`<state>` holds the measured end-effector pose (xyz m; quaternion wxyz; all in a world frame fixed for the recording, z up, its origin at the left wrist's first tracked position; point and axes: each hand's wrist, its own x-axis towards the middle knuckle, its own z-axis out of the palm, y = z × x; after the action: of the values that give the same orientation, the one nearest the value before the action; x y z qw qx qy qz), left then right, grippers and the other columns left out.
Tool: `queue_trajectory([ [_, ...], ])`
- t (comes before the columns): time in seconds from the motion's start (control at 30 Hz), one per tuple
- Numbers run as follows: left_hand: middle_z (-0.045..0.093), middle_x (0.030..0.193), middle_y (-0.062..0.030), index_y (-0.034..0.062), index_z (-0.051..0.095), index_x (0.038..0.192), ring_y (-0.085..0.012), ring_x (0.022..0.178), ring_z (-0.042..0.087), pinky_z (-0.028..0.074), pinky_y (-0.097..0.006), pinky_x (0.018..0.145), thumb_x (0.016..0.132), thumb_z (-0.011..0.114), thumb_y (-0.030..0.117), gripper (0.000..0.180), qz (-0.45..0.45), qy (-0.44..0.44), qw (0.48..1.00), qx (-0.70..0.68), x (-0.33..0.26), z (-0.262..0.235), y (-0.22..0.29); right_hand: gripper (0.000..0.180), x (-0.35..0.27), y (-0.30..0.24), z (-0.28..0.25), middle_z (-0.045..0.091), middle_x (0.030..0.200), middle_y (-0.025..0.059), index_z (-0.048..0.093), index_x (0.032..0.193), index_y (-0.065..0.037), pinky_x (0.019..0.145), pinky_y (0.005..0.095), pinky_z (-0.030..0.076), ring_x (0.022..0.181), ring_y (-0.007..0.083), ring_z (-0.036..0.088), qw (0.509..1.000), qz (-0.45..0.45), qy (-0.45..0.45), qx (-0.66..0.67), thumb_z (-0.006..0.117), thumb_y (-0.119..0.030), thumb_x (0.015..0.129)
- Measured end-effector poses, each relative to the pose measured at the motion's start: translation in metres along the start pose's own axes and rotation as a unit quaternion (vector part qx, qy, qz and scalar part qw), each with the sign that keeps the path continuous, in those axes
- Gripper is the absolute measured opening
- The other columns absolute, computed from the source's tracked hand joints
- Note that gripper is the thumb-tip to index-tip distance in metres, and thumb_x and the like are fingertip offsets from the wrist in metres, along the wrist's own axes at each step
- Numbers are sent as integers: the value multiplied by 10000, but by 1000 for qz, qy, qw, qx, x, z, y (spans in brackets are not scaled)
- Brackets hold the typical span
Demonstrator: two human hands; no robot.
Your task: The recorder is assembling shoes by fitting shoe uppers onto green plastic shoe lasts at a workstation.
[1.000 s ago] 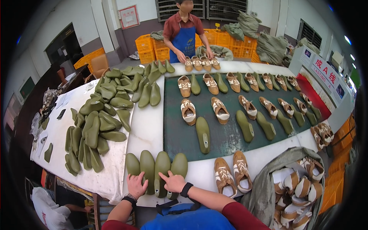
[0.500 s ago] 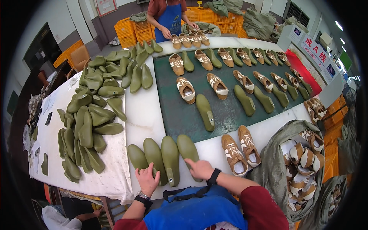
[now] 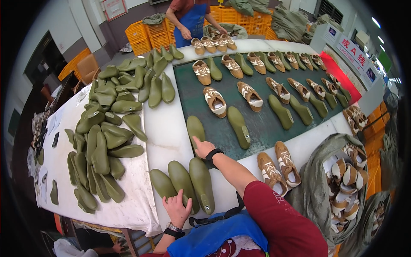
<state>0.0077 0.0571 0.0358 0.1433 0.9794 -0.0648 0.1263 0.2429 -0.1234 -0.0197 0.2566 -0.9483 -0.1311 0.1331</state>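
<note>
My right hand (image 3: 203, 149) reaches forward and grips the lower end of an olive-green shoe last (image 3: 195, 128), which lies at the near left corner of the dark green belt (image 3: 171, 137). Three more lasts lie side by side on the white ledge in front of me. My left hand (image 3: 177, 208) rests with fingers apart at the heel ends of the left last (image 3: 162, 182) and the middle last (image 3: 180, 177). The right-hand last (image 3: 200, 180) of this row lies untouched. To the right stands a pair of brown and white sneakers (image 3: 278, 169).
Loose lasts (image 3: 100, 152) are heaped on a white-covered table at left. Rows of sneakers (image 3: 215, 102) and lasts (image 3: 239, 127) fill the belt. A grey sack (image 3: 312, 171) of shoes stands at right. Across the table a person in a blue apron (image 3: 190, 23) works behind several sneakers.
My right hand has moved forward and left, carrying the rightmost last off the near row to the belt's corner. My left hand has come down onto the lasts. The view has shifted slightly.
</note>
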Motion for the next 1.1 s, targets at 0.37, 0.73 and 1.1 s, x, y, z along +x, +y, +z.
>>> queue_trajectory([
  [0.37, 604, 863, -109, 85, 538, 1192, -269, 876, 534, 278, -498, 996, 784, 611, 331, 482, 8, -6, 1000, 3, 6, 16, 7, 341, -232, 28, -111, 642, 910, 176, 582, 1075, -59, 728, 464, 485, 859, 358, 612, 996, -73, 37, 24, 589, -261, 801],
  [0.73, 643, 987, -204, 18, 575, 1153, -347, 886, 620, 471, -419, 787, 809, 648, 284, 441, 74, -111, 990, -51, 20, -48, 4, 143, -382, 132, -23, 588, 813, 144, 613, 845, -82, 609, 427, 511, 704, 311, 628, 956, 240, 107, -133, 589, -125, 710],
  [1.1, 560, 1144, -181, 66, 98, 1433, -233, 1004, 552, 434, -344, 867, 867, 562, 150, 736, -46, -338, 771, -538, 39, -32, 116, 240, -338, -9, -78, 604, 793, 94, 599, 860, -94, 638, 408, 493, 760, 318, 610, 974, -108, 178, 91, 676, -287, 740],
])
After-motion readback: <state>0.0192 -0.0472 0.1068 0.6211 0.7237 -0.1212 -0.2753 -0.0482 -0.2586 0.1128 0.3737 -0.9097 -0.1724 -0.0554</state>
